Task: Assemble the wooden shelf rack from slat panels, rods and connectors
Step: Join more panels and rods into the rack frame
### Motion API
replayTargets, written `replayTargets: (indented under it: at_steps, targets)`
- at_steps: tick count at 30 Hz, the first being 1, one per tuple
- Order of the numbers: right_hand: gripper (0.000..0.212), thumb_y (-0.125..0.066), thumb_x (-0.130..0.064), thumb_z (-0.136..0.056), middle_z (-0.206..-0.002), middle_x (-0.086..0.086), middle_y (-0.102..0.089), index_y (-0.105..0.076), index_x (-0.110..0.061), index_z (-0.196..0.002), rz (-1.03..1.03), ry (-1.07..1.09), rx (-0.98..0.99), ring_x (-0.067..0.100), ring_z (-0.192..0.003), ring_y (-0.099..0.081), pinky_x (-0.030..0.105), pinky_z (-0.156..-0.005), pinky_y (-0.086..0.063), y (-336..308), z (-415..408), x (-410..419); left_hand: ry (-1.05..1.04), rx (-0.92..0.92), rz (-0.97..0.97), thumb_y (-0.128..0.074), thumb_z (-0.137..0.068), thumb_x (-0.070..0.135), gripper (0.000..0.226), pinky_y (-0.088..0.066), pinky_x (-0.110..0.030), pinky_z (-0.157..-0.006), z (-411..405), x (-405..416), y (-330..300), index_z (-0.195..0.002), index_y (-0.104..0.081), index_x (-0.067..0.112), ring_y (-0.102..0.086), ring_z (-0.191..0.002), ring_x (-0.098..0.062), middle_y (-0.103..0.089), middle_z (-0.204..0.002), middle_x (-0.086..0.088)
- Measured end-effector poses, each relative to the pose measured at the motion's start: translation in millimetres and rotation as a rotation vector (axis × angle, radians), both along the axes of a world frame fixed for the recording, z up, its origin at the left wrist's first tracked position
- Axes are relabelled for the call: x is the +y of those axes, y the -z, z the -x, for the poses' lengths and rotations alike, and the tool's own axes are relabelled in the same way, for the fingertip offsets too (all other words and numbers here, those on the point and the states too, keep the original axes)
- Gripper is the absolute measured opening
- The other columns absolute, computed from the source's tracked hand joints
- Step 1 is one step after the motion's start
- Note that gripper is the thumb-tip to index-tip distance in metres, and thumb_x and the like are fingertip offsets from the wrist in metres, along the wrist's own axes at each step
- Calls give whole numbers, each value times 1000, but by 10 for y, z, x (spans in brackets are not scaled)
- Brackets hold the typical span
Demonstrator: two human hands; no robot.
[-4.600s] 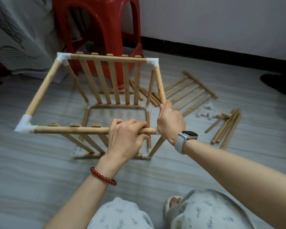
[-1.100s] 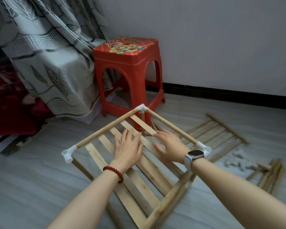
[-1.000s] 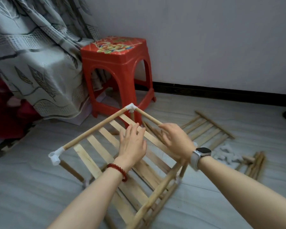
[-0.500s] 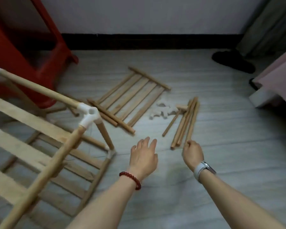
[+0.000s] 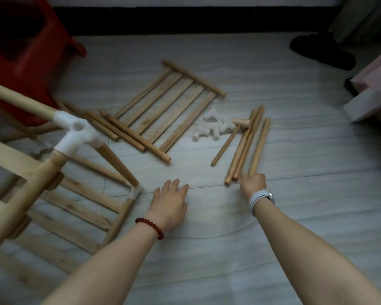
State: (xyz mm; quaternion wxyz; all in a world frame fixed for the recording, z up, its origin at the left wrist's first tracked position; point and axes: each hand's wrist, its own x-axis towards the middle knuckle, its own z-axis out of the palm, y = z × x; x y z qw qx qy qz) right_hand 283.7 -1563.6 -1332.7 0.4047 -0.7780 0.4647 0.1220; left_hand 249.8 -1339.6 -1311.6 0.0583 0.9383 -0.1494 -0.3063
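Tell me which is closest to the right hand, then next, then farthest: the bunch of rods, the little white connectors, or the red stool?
From the right hand:
1. Bunch of rods, at its fingertips.
2. White connectors, farther ahead, slightly left.
3. Red stool, far left corner.

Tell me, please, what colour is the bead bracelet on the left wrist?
Dark red; the bead bracelet shows clearly in the head view.

Bare floor (image 5: 207,216) is lying open around the left hand (image 5: 171,200). The half-built rack (image 5: 59,172) is crowding the left side; the loose rods (image 5: 246,148), white connectors (image 5: 209,128) and slat panel (image 5: 169,106) are blocking ahead.
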Motion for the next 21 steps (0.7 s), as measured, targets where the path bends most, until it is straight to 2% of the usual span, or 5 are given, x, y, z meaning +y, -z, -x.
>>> replayTargets:
  at_steps: [4, 8, 12, 15, 21]
  targets:
    - [33, -41, -18, -94, -102, 19, -54, -40, 4, -118, -268, 236, -161, 25, -70, -49, 34, -63, -41, -402, 112, 248, 135, -204, 44, -38, -98, 25, 43, -29, -42, -108, -34, 20, -621, -140, -37, 16, -24, -138, -28, -22, -153, -11]
    - [12, -42, -15, -94, -78, 8, -45, -39, -6, -101, -285, 96, -389, 17, -57, -42, 27, -50, -36, -1051, 297, 628, 237, -427, 128, -38, -98, 25, 37, -38, -39, -99, 110, 186, -1437, -135, -44, 18, -35, -131, -23, -32, -148, -6]
    - [6, -45, -16, -92, -68, 2, -41, -42, -12, -90, -280, -251, -554, 15, -53, -38, 28, -47, -30, -1815, 466, 1101, 256, -614, 210, -43, -95, 21, 32, -45, -38, -88, 323, 679, -2225, -124, -55, 18, -49, -115, -20, -49, -131, -1]
    - [12, -44, -23, -97, -73, 0, -48, -43, -16, -88, -204, -668, -653, 15, -60, -46, 29, -51, -34, -2391, 681, 1609, 89, -679, 235, -46, -94, 17, 27, -48, -42, -81, 680, 1315, -2608, -116, -61, 13, -55, -103, -24, -57, -118, -5]
    - [12, -43, -25, -97, -90, 6, -54, -43, -13, -96, 93, -1417, -631, 27, -82, -53, 43, -75, -45, -2681, 1195, 2546, -306, -556, 56, -43, -96, 18, 36, -42, -37, -96, 1544, 2760, -2506, -130, -54, 20, -48, -120, -19, -55, -131, -1]
